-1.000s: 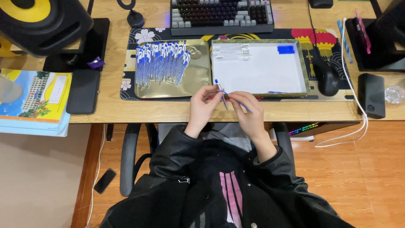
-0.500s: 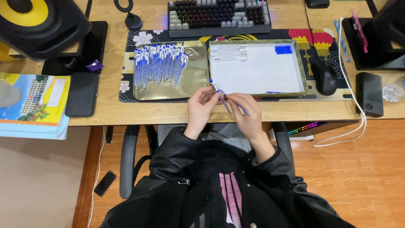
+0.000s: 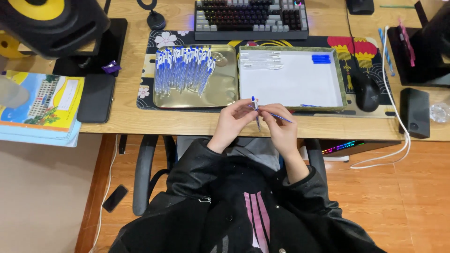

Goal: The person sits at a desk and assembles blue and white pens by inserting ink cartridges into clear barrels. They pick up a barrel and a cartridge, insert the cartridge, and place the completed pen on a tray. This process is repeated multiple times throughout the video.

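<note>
**Pen upright between two hands at the desk edge**

On the left of the mat, a gold metal tray (image 3: pixel 225 93) holds a row of blue-and-clear pens (image 3: pixel 183 70) lying side by side, well apart from the hands. Nearer the desk's front edge, the left hand (image 3: pixel 232 124) has its fingers curled in and pinched on a blue-capped pen (image 3: pixel 255 110), which stands nearly upright, cap toward the trays. The right hand (image 3: pixel 279 129) meets it just beside, fingers closed on a thin blue refill (image 3: pixel 281 117) that slants out to the right and away from the pen's long axis. Both hands touch at the pen, so neither is clearly nearer. Behind them lies a white-lined box (image 3: pixel 290 84), with a few clear parts along its far edge.
</note>
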